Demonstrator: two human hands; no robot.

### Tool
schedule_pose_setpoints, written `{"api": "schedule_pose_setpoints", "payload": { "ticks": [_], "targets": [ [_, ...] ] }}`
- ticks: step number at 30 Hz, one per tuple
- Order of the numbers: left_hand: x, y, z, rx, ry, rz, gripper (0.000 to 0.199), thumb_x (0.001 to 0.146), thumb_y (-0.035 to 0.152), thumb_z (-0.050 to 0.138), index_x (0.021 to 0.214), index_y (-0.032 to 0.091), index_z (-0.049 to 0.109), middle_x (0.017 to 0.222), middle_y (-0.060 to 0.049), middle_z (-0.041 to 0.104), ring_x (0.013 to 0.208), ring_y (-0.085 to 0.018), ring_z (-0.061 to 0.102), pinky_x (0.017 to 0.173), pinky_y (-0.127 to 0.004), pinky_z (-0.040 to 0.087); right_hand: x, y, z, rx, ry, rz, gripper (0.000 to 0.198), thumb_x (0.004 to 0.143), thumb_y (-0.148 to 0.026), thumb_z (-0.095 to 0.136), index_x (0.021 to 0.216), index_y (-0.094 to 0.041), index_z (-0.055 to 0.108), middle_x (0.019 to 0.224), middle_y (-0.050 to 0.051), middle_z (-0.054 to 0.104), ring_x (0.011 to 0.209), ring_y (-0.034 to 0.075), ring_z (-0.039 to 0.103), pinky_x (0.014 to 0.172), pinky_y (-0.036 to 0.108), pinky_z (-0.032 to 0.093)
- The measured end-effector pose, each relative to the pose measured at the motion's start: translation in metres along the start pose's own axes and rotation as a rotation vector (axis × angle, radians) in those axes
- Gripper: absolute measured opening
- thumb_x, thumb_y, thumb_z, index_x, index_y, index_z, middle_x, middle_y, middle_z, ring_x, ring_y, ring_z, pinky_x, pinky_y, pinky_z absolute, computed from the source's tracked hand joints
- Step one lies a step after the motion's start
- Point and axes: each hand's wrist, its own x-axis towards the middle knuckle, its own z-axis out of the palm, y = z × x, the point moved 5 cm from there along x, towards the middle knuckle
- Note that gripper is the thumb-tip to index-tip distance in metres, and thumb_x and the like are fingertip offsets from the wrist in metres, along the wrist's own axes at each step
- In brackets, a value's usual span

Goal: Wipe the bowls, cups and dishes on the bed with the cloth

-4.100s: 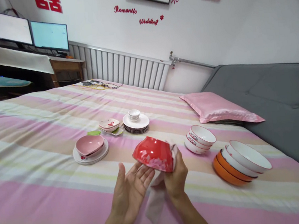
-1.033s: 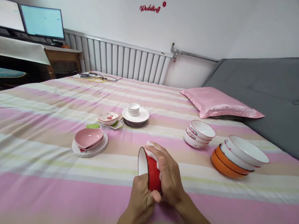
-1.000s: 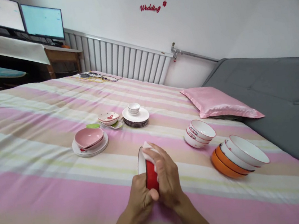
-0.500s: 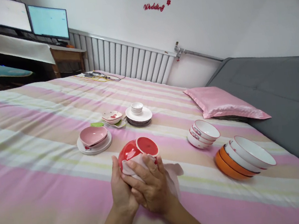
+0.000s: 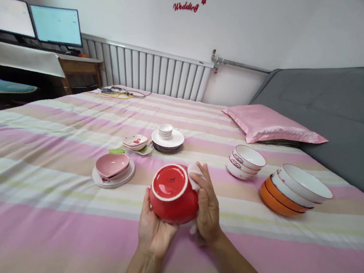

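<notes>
A glossy red bowl (image 5: 176, 208) is held above the bed with its underside and white foot ring facing me. My left hand (image 5: 155, 230) grips it from the left and below, thumb up along its side. At the bowl's right side, my right hand (image 5: 208, 206) presses a white cloth (image 5: 194, 175) against the surface, fingers closed on the cloth. Part of the cloth hangs below, behind the right hand. The inside of the bowl is hidden.
Left of the bowl, a pink heart-shaped dish (image 5: 112, 163) sits on white plates. Beyond are small patterned dishes (image 5: 135, 140) and a plate stack (image 5: 168, 139) topped with small cups. Rightward stand white bowls (image 5: 246, 161), nested orange and white bowls (image 5: 283, 192) and a pink pillow (image 5: 271, 124).
The bowl has turned so its base faces me more. My right hand and the cloth have moved from its front to its right side; my left hand still holds it.
</notes>
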Motion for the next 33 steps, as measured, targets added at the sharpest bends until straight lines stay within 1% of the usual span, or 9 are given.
{"api": "schedule_pose_setpoints", "payload": {
  "ticks": [3,8,13,16,21,24,27,30,33],
  "targets": [
    [0.000,-0.002,0.001,0.043,0.092,-0.034,0.053,0.092,0.044,0.031,0.130,0.012,0.047,0.111,-0.013,0.068,0.110,-0.023,0.059,0.105,-0.041,0.034,0.011,0.006,-0.007,0.216,-0.017,0.242,0.035,0.095,-0.031,0.032,0.116,-0.024,0.059,0.134,0.004,0.050,0.130,0.020,0.037,0.109,0.043,0.026],
    [-0.004,-0.009,0.006,0.077,0.184,-0.208,0.043,0.090,0.037,0.038,0.117,0.009,0.056,0.099,-0.012,0.071,0.103,-0.025,0.063,0.099,-0.043,0.040,0.017,0.009,-0.015,0.469,-0.232,0.541,0.033,0.091,-0.039,0.041,0.110,-0.022,0.062,0.119,0.006,0.061,0.111,0.022,0.055,0.093,0.036,0.043],
    [-0.009,-0.020,0.008,0.126,0.173,-0.415,0.036,0.087,0.036,0.044,0.102,0.008,0.061,0.091,-0.012,0.071,0.097,-0.026,0.065,0.093,-0.041,0.044,0.019,0.004,-0.020,0.485,-0.422,0.590,0.030,0.087,-0.039,0.047,0.098,-0.020,0.068,0.118,0.006,0.061,0.111,0.023,0.055,0.092,0.035,0.043],
    [-0.009,-0.025,0.006,0.159,0.162,-0.459,0.029,0.085,0.034,0.047,0.093,0.011,0.063,0.089,-0.012,0.070,0.094,-0.025,0.066,0.091,-0.040,0.045,0.017,0.004,-0.020,0.510,-0.527,0.636,0.030,0.087,-0.038,0.048,0.097,-0.019,0.070,0.117,0.007,0.062,0.104,0.021,0.059,0.089,0.032,0.044],
    [-0.013,-0.028,0.000,0.207,0.223,-0.506,0.022,0.085,0.025,0.050,0.090,0.009,0.063,0.084,-0.011,0.071,0.090,-0.024,0.067,0.089,-0.038,0.047,0.010,0.011,-0.012,0.620,-0.633,0.809,0.031,0.083,-0.038,0.053,0.097,-0.016,0.069,0.090,0.006,0.069,0.080,0.016,0.063,0.078,0.028,0.046],
    [-0.016,-0.026,0.001,0.244,0.229,-0.492,0.021,0.084,0.022,0.051,0.089,0.007,0.065,0.077,-0.011,0.071,0.081,-0.023,0.069,0.083,-0.035,0.050,0.007,0.027,-0.006,0.671,-0.547,0.910,0.031,0.079,-0.039,0.057,0.093,-0.014,0.069,0.084,0.006,0.070,0.080,0.018,0.064,0.080,0.031,0.046],
    [-0.017,-0.020,0.005,0.314,0.248,-0.435,0.018,0.082,0.017,0.054,0.089,0.006,0.067,0.069,-0.010,0.071,0.070,-0.021,0.070,0.076,-0.031,0.053,0.008,0.050,-0.009,0.612,-0.287,0.936,0.043,0.082,-0.051,0.049,0.101,-0.016,0.066,0.091,0.009,0.070,0.083,0.020,0.065,0.081,0.035,0.047],
    [-0.016,-0.009,0.007,0.388,0.337,-0.304,0.017,0.081,0.018,0.055,0.088,0.009,0.068,0.068,-0.009,0.071,0.067,-0.020,0.070,0.073,-0.031,0.054,0.017,0.056,-0.020,0.372,-0.205,0.728,0.053,0.085,-0.060,0.039,0.123,-0.025,0.054,0.124,0.008,0.058,0.111,0.021,0.055,0.092,0.038,0.042],
    [-0.013,0.012,0.004,0.532,0.429,-0.013,0.016,0.073,0.025,0.066,0.084,0.014,0.069,0.069,-0.005,0.072,0.060,-0.018,0.067,0.064,-0.028,0.055,0.026,0.049,-0.036,0.111,-0.211,0.566,0.053,0.083,-0.062,0.042,0.124,-0.030,0.054,0.138,0.004,0.046,0.129,0.021,0.037,0.100,0.039,0.034]
  ]
}}
